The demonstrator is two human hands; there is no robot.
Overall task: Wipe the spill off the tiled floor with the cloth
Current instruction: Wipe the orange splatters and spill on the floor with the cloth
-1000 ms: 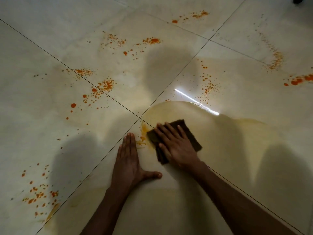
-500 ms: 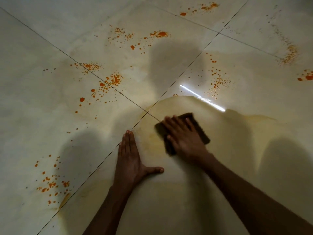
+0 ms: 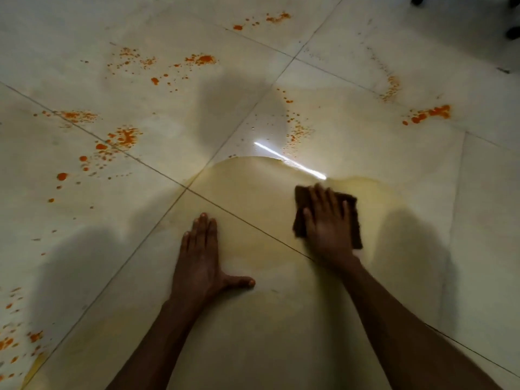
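- The right hand [image 3: 327, 220] lies flat, fingers spread, pressing the dark brown square cloth [image 3: 349, 205] onto the cream tiled floor [image 3: 394, 277], just right of where the dark grout lines [image 3: 157, 170] cross.
- The left hand [image 3: 201, 260] is empty, palm down with the thumb stuck out, bracing on the wet film.
- Risk: the yellowish smear [image 3: 253, 181] suggests the cloth spreads thinned liquid rather than lifting it; a soaked cloth would widen it.
- Risk: the bracing palm could slip on the film.
- Orange splatter drops [image 3: 123, 136] lie untouched to the far left, top and right.
- The floor is open all round; dark objects [image 3: 512, 32] sit only at the top right corner.
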